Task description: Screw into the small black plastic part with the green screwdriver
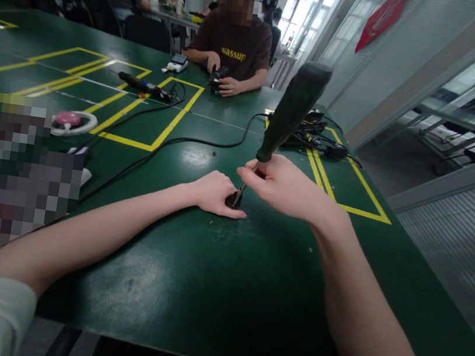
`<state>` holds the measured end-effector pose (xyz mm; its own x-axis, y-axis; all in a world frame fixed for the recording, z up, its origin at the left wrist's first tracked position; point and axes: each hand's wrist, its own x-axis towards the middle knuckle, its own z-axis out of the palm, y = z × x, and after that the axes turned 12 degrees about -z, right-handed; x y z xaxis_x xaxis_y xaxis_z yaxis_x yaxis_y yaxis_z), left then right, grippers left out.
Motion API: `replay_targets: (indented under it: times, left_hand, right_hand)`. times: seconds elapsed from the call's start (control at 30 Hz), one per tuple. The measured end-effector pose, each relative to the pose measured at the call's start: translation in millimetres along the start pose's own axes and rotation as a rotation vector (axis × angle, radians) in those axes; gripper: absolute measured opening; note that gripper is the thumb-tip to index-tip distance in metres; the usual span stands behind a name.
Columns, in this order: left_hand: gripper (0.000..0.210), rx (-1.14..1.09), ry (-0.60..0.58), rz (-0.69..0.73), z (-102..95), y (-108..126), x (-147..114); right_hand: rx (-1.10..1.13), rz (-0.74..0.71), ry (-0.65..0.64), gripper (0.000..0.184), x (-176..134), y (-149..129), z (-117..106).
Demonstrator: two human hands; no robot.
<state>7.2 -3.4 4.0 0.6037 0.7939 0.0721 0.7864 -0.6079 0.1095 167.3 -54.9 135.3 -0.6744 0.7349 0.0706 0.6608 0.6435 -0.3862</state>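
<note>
My right hand [283, 185] pinches the metal shaft of a screwdriver just below its thick dark green handle [293, 112]. The screwdriver leans with its handle up and to the right, and its tip reaches down into a small black part [233, 200] on the green table. Around that part my left hand [216, 194] is closed, with the thumb along its near side. The fingers hide much of the part, so I cannot make out its exact kind. A few tiny bits lie on the table near the left thumb.
A black cable [198, 142] crosses the green table [186, 289] beyond my hands. Black cables and adapters [309, 134] are heaped at the back right. A dark corded tool [144, 86] lies among yellow tape lines. Across the table a person [234, 42] handles a black object.
</note>
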Motion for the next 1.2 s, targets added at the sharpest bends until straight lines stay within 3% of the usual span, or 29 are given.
replay_targets:
  times: [0.13,0.37,0.63,1.2]
  left_hand:
    - [0.069,0.002,0.014,0.009,-3.4,1,0]
    - [0.046,0.027,-0.045,0.014,-0.5,-1,-2]
    - [0.04,0.041,-0.09,0.018,0.6,-3,-2]
    - [0.052,-0.014,0.022,0.072,6.4,-7,-1]
  right_hand:
    - [-0.004,-0.008,0.001,0.038,0,0,0]
    - [0.004,0.002,0.005,0.039,0,0,0]
    - [-0.001,-0.016,0.006,0.038,0,1,0]
    - [-0.004,-0.008,-0.004,0.039,1,1,-1]
